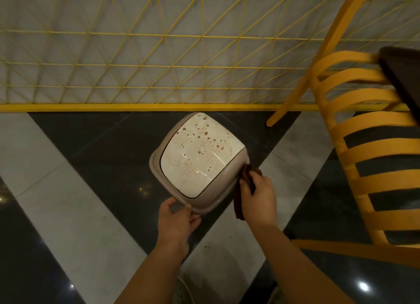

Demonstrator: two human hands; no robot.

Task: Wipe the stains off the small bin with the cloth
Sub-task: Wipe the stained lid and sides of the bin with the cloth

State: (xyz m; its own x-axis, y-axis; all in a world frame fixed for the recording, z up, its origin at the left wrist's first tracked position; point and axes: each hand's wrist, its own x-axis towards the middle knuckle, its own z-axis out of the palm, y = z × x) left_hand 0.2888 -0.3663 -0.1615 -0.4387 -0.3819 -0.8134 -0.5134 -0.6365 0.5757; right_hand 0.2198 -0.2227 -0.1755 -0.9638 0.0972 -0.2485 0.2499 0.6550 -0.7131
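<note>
The right hand [258, 196] pinches a dark brown cloth [246, 185], fingers curled round its upper folds. The cloth is pressed against the near-right side wall of the small bin [197, 158], and its loose end hangs down beside the wrist. The left hand [178, 219] grips the bin's nearest corner, thumb on the rim and fingers curled beneath the edge.

The small bin stands on the tiled floor [75, 213], just in front of the yellow base rail of a wire lattice fence [136, 60]. Viewed from above, the bin is a rounded square turned diamond-wise: one corner points toward the person, the opposite corner toward the fence. No long axis is evident.

No brand, label or writing can be read on the bin.

The body is beige, and the glossy cream lid is outlined by a dark seam. Brown spots and pale ring-shaped speckles cover the lid, densest toward the far and right portions.

The floor is laid in dark and light grey tiles. A yellow slatted chair [363, 131] stands to the right, near the bin but apart from it.
</note>
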